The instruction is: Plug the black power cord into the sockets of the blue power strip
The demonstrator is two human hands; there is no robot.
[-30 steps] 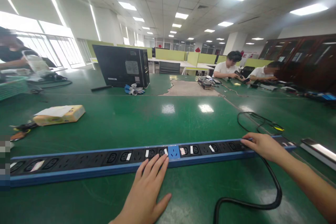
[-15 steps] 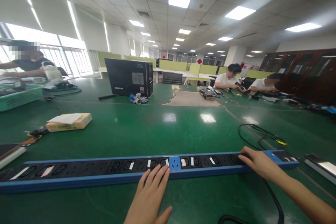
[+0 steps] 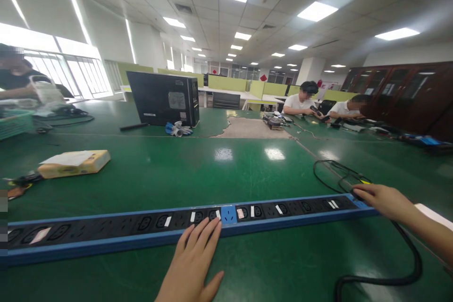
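A long blue power strip (image 3: pixel 106 244) with black sockets and white labels lies across the green table. Its middle socket block (image 3: pixel 229 216) is blue. My left hand (image 3: pixel 191 259) rests with straight fingers on the strip's near edge, just left of that block; it is open. Over the strip's right end, my right hand (image 3: pixel 384 203) is closed round a dark plug, mostly hidden by the fingers. A thick black cable (image 3: pixel 417 255) comes from beneath that hand and curves toward the front of the table. I cannot tell whether the plug sits in a socket.
Behind the strip's right end lies a coiled thin black cable (image 3: pixel 318 177). A tissue pack (image 3: pixel 76 164) is at left. Farther back stand a black computer case (image 3: pixel 163 99) and blue-grey gloves (image 3: pixel 179 129). Two people (image 3: pixel 300 104) sit at the far right, another at the far left.
My right hand has slid right along the strip to its blue end block, the cable trailing with it. My left hand stays on the strip. The view has shifted slightly.
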